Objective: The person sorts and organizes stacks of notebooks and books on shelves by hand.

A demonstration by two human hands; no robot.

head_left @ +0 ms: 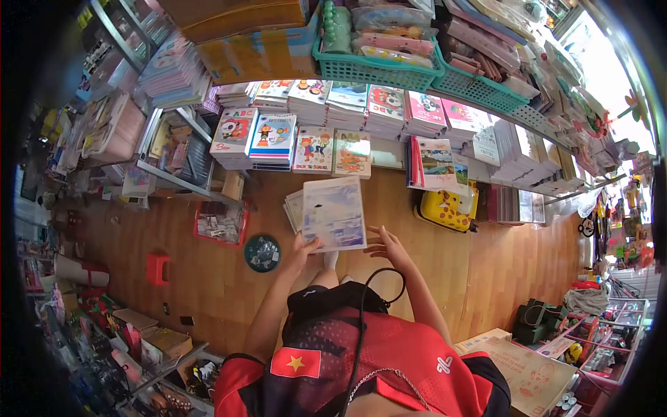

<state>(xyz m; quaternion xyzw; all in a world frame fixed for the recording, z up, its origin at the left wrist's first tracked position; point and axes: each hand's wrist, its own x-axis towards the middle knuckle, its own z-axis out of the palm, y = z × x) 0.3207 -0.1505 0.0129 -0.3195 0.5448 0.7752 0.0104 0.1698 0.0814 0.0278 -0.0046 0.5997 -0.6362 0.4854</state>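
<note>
A notebook with a pale blue and white picture cover point(334, 214) is held up in front of me. My left hand point(303, 251) grips it at the lower left corner, thumb on the cover. Fingers spread, my right hand point(388, 249) is open beside the lower right edge of the notebook. More pale booklets point(293, 209) show partly behind its left side, mostly hidden by it. Just beyond, on the shelf, are stacks of notebooks, among them a "Back to School" one point(313, 148) and one with an orange picture point(351, 152).
Above the notebook shelf point(387, 154) hang over green baskets point(379, 69) of packaged goods and a cardboard box point(257, 55). On the wooden floor are a red basket point(221, 224), a dark green round tub point(262, 252), a red stool point(158, 269) and a yellow giraffe-print case point(448, 208).
</note>
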